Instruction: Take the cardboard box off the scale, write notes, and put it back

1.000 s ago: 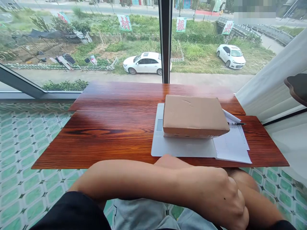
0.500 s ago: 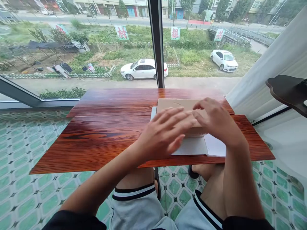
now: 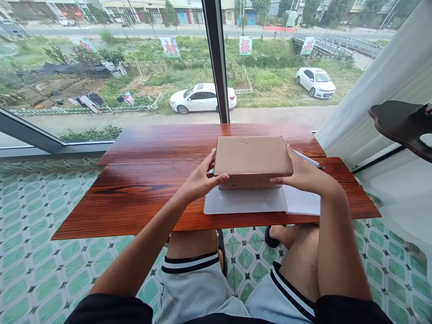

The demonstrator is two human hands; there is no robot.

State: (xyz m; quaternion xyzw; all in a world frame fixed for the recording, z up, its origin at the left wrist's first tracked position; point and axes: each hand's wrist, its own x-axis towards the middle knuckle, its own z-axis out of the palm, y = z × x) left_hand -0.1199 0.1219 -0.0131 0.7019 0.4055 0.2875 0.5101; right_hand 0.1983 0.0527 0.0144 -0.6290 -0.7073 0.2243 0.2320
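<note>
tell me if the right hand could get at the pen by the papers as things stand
Probably yes, once it lets go. The right hand grips the cardboard box's right end, and the pen lies just beyond it on the papers, nothing between. The left hand grips the other end.

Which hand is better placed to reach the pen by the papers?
Right. The right hand grips the brown cardboard box on the side nearest the pen; the left hand holds the far side.
</note>
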